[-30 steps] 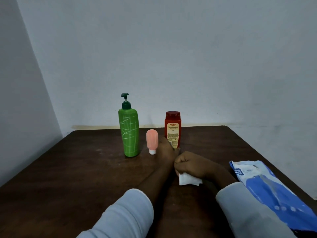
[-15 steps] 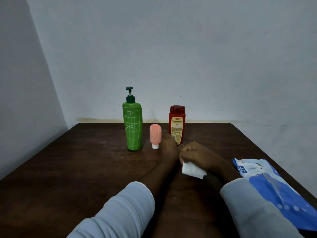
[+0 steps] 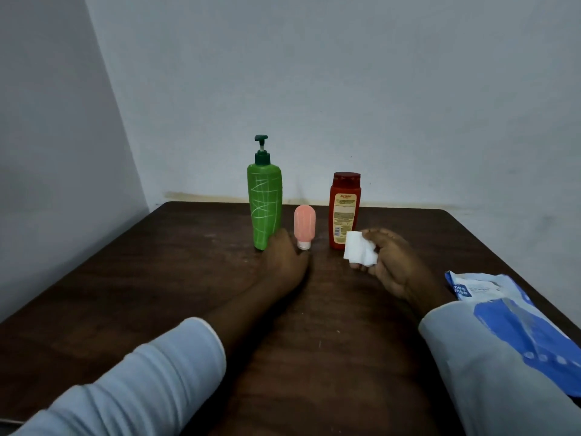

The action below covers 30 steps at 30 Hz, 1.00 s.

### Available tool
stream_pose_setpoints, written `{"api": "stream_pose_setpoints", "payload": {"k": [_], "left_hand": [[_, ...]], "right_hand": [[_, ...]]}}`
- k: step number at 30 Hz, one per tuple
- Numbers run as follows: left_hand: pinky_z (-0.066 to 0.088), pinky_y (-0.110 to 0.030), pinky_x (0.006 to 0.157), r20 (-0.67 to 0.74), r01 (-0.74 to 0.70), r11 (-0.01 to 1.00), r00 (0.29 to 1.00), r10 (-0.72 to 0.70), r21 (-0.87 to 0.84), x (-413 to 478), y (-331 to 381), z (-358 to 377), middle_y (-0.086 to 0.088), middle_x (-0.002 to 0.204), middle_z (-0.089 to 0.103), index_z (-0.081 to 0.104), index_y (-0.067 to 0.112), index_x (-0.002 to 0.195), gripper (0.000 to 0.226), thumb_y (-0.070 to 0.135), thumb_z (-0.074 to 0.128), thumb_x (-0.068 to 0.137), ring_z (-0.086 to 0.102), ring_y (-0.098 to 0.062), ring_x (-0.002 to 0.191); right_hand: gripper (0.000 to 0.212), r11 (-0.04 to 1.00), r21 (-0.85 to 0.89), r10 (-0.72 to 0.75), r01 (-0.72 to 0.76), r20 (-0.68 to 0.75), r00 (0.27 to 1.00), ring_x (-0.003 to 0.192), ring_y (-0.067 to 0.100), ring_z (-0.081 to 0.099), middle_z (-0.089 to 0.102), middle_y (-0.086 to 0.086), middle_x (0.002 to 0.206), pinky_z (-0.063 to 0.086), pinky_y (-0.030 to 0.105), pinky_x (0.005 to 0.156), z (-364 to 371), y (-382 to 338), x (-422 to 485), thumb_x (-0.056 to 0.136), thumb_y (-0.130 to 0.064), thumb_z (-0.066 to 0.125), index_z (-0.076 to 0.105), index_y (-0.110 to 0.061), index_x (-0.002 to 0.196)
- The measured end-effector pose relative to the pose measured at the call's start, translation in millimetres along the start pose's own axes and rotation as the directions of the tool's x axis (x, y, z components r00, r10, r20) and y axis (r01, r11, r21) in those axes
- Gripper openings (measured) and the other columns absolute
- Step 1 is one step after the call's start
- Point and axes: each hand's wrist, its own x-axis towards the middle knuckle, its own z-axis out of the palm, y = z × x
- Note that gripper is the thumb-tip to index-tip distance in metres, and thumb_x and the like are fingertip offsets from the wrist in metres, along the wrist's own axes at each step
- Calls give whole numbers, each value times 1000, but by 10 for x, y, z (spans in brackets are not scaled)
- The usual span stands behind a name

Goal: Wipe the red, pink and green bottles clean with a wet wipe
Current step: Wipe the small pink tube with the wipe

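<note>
My right hand [image 3: 393,262] is raised a little above the desk [image 3: 157,278], just in front of the red bottle [image 3: 344,209]. Its fingers [image 3: 360,266] are curled round a folded white wet wipe [image 3: 358,253]. The wipe sticks out toward the bottle and overlaps its lower right corner from where I look, though I cannot say whether the two touch.

My left hand [image 3: 284,262] lies low on the desk, reaching forward between the green bottle [image 3: 264,206] and the pink bottle [image 3: 304,226]. I see only the back of it. Its fingers are hidden behind the knuckles, down by the pink bottle's white cap, so I cannot tell how far they are spread or whether they have hold of anything.

The three bottles stand upright in a row near the far edge of the desk, close to the wall [image 3: 377,89]. The tall green pump bottle is on the left and the small pink one stands cap-down in the middle. The red one is on the right, its label facing me.

A blue and white pack of wipes [image 3: 515,319] lies flat by the desk's right edge, beside my right sleeve [image 3: 471,357].
</note>
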Motion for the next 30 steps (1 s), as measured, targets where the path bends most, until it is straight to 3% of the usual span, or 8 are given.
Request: {"api": "stream_pose_setpoints", "payload": {"k": [2, 5, 12, 16, 18, 23, 26, 30], "left_hand": [[45, -33, 63, -6, -8, 1000, 1000, 8, 26, 64, -20, -33, -5, 97, 63, 53, 14, 100, 31, 34, 74, 88, 61, -20, 83], [56, -38, 71, -3, -24, 998, 1000, 25, 53, 91, 19, 7, 0, 91, 64, 52, 19, 96, 31, 38, 74, 87, 64, -21, 83], [60, -40, 76, -1, -53, 998, 999, 53, 31, 231, 59, 118, -2, 100, 68, 58, 17, 103, 21, 30, 71, 91, 66, -21, 88], [58, -39, 73, -28, -63, 998, 998, 63, -2, 246, 68, 104, -4, 97, 70, 58, 17, 92, 11, 18, 69, 91, 63, -19, 84], [58, -39, 72, -24, -87, 996, 996, 87, -14, 210, 75, 48, -3, 93, 67, 52, 19, 84, 18, 17, 69, 90, 61, -18, 82], [55, -33, 63, 103, -278, 960, 955, 277, -4, -27, 15, -365, 6, 95, 60, 46, 22, 87, 31, 23, 77, 84, 60, -14, 88], [41, -22, 57, 260, -390, 918, 896, 359, 76, -244, -72, -717, 13, 89, 53, 47, 24, 100, 33, 29, 76, 85, 56, -4, 79], [54, -28, 70, 403, -397, 918, 840, 364, -2, -438, -255, -992, 14, 103, 59, 45, 28, 113, 45, 33, 79, 84, 61, -3, 88]], "right_hand": [[19, 999, 43, -4, 3, 31, 999, 104, 34, 66, 61, 16, 117, 60, 51, 82, 15, 13, 5, 95, -13, 63, 60, -11, 114], [29, 999, -45, -19, 21, 30, 999, 106, 35, 66, 61, 17, 122, 62, 47, 74, 5, 42, 12, 90, -6, 68, 61, -11, 118], [40, 993, -104, -49, 52, 34, 998, 103, 32, 70, 64, 14, 122, 60, 51, 84, -22, 84, 79, 86, 0, 71, 61, -11, 123], [42, 991, -127, -43, 46, 27, 999, 100, 30, 71, 66, 13, 120, 62, 47, 81, -27, 74, 79, 85, -1, 73, 61, -11, 124], [39, 990, -132, -54, 55, 16, 998, 98, 29, 72, 67, 12, 119, 62, 42, 76, -28, 73, 61, 85, -2, 73, 63, -11, 121], [28, 992, -116, -58, 55, -22, 998, 96, 29, 71, 65, 10, 113, 63, 43, 77, -18, 51, 32, 86, -3, 72, 65, -18, 109], [32, 986, -161, -44, 37, -39, 998, 92, 28, 73, 65, 10, 113, 63, 40, 74, 4, 77, 15, 87, -4, 72, 63, -17, 115], [43, 981, -193, -16, 12, -22, 1000, 91, 28, 74, 64, 12, 120, 63, 39, 74, 80, 171, -23, 90, -4, 68, 58, -13, 130]]}}
